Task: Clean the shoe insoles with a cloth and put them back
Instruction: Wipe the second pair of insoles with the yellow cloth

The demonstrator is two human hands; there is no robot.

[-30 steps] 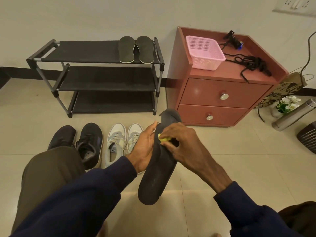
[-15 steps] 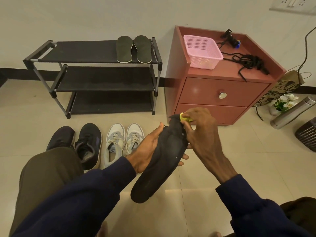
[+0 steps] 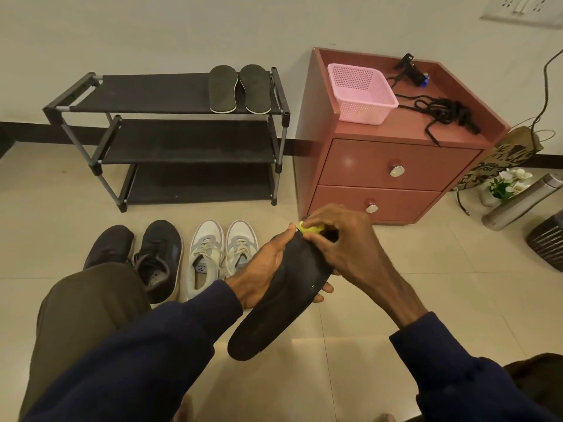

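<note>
A long black insole [image 3: 274,309] slants across the middle of the view, its far tip up. My left hand [image 3: 262,269] cups it from underneath at its upper half. My right hand [image 3: 338,239] pinches a small yellow cloth [image 3: 311,228] against the insole's far tip. Two more dark insoles [image 3: 239,88] lie side by side on the top shelf of the black shoe rack [image 3: 170,138]. On the floor stand a pair of black sneakers [image 3: 140,254] and a pair of white sneakers [image 3: 221,254].
A red two-drawer cabinet [image 3: 387,166] stands right of the rack, with a pink basket [image 3: 361,92] and black cords [image 3: 444,111] on top. A paper bag, small flowers [image 3: 505,182], a steel bottle [image 3: 521,197] and a dark ribbed object sit at the right. My knee [image 3: 85,318] fills the lower left.
My right hand with the yellow cloth slid from the insole's middle up to its far tip. My left hand shifted under the insole, which tilted more to the right.
</note>
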